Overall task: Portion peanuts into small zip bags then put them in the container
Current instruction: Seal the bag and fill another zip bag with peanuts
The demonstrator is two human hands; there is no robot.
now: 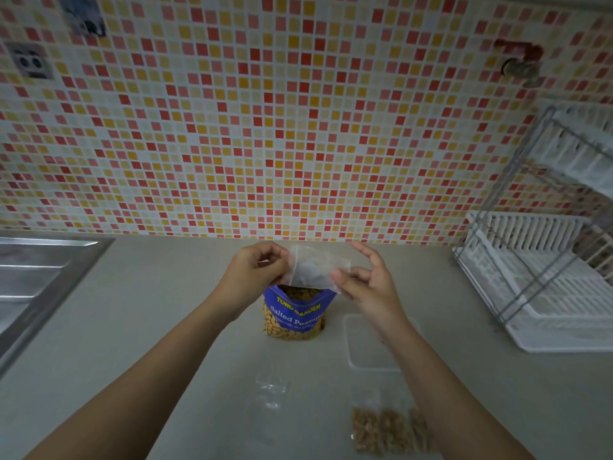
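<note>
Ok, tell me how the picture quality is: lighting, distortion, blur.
Head view: dim, flat light; wide-angle lens bows the tiled wall and dish rack; edges blur, so the tap looks soft; the empty zip bag is hazy, peanut bag print readable.

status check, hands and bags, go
Left hand and right hand both pinching empty zip bag above open peanut pack. One filled bag on counter, container empty. Nothing in the way.

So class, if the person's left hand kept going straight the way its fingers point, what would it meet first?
The left hand points right along the empty zip bag it pinches, so beyond that bag it would probably meet the right hand first, though depth is hard to judge.
</note>
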